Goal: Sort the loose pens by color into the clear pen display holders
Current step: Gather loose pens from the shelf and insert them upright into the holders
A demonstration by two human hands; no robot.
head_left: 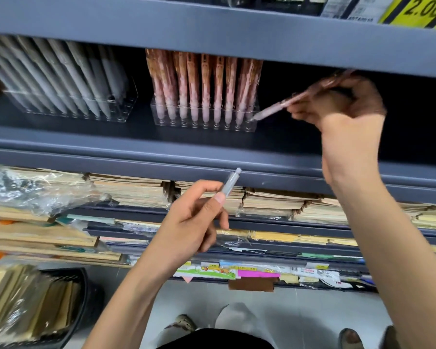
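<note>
Two clear pen display holders stand on a dark grey shelf. The left holder [71,110] is filled with grey pens [61,71]. The right holder [204,122] carries several pink pens [204,81]. My right hand [342,107] pinches a pink pen [280,107] slantwise, its tip at the holder's right end. Lower down, in front of the shelf edge, my left hand [194,222] holds a grey pen [230,182] pointing up and right.
The upper shelf edge [237,28] hangs close above the pens, with a yellow price tag [420,11] at top right. Stacks of paper and envelopes [275,200] fill the shelves below. A black basket [68,298] of envelopes stands on the floor at lower left.
</note>
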